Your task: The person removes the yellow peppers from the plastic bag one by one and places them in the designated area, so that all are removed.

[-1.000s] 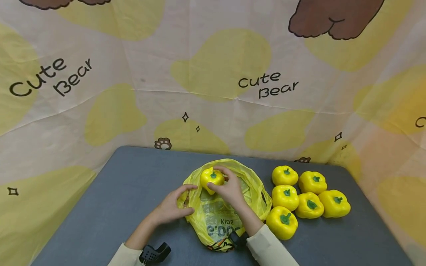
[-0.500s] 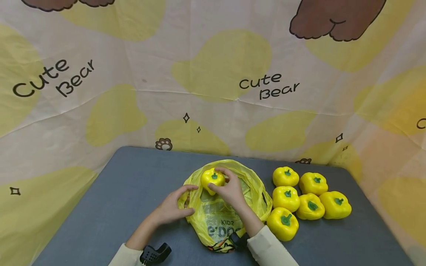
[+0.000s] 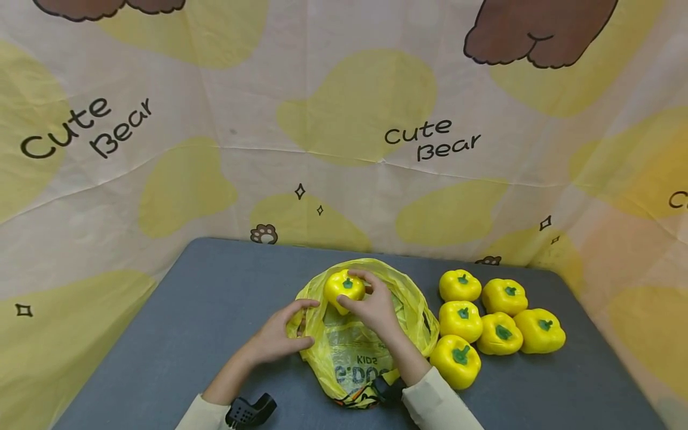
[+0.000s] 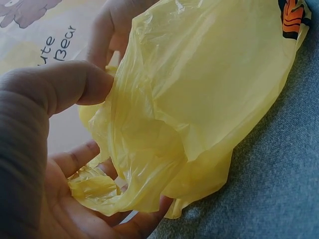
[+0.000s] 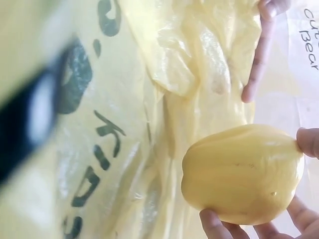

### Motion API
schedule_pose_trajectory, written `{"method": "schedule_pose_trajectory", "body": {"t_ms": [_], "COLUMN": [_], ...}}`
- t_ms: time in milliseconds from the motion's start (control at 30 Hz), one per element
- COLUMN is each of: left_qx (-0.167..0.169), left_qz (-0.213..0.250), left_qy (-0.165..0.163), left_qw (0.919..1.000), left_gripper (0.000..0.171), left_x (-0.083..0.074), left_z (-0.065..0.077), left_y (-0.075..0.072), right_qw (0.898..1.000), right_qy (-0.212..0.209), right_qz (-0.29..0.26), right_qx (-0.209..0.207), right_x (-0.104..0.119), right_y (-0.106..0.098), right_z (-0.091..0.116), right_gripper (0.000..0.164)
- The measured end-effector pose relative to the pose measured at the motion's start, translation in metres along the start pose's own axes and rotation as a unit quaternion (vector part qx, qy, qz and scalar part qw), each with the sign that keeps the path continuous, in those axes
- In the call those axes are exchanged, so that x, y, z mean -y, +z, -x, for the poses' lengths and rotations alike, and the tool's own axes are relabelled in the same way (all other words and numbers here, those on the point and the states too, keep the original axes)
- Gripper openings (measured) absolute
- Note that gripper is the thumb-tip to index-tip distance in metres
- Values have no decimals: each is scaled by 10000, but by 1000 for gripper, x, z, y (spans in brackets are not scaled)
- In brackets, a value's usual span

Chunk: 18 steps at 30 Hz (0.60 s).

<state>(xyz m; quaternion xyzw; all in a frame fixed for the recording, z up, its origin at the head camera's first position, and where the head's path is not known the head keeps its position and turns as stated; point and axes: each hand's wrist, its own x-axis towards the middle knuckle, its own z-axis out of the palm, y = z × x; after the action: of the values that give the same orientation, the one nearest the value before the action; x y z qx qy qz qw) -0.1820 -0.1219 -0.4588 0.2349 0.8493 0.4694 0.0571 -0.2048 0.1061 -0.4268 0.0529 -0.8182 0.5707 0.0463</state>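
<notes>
A yellow bell pepper (image 3: 337, 291) with a green stem is pinched between the thumb and fingers of my right hand (image 3: 378, 309). It is held over the mouth of a yellow plastic bag (image 3: 344, 346), near the far left part of the rim. My left hand (image 3: 275, 335) holds the bag's left side. In the left wrist view, the thumb lies on one side of the thin plastic (image 4: 169, 99) and the fingers curl beneath its gathered edge. The right wrist view shows the smooth pepper (image 5: 239, 174) from below, with fingertips on both sides.
Several yellow bell peppers (image 3: 503, 332) stand grouped on the grey table (image 3: 226, 286) right of the bag, the closest ones right at its edge. A patterned cloth (image 3: 344, 137) hangs behind the table. Dark wrist cameras (image 3: 251, 410) sit at both sleeves.
</notes>
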Motion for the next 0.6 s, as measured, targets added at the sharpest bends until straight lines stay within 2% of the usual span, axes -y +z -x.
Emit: {"method": "schedule_pose_trajectory", "body": {"t_ms": [167, 600], "left_qx": [44, 30], "left_qz": [52, 12], "left_qy": [29, 48], "left_qw": [10000, 10000], "left_gripper": [61, 60], "left_x": [-1, -3], "left_z": [0, 0], "left_y": [-1, -1], "right_qw": [9999, 9985], "right_qy": [-115, -395], "right_qz": [11, -381], "right_qx": [-54, -27], "right_x": [6, 19], "right_y": [-5, -23], "right_z": [4, 18], "right_gripper": [49, 49]}}
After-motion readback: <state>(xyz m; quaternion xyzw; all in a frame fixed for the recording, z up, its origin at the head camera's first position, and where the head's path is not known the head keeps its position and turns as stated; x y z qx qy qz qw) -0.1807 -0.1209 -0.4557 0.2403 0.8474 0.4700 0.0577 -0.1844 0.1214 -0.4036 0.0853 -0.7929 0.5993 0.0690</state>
